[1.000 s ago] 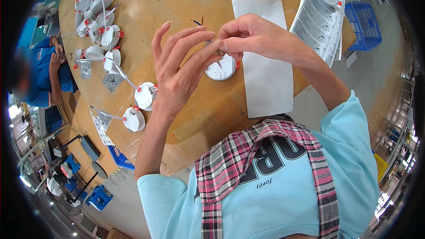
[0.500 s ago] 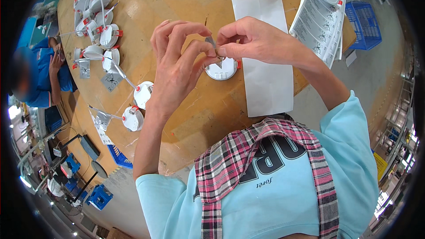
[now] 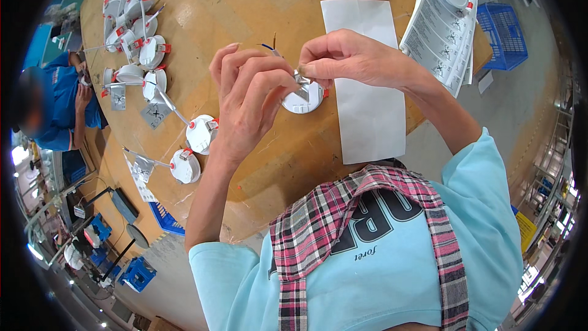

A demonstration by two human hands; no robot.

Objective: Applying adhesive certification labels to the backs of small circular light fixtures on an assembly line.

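So the silver tag [image 3: 302,89] is right where both sets of fingertips meet, on the far side of the white round lamp [image 3: 300,105] and overlapping it from this angle. Right hand [image 3: 352,56] has thumb and forefinger pinched on the tag's far edge. Left hand [image 3: 250,95] is curled in from the left, can't tell what it's gripping. The bare wire ends [image 3: 274,45] point far and slightly left, nearer the left fingers.
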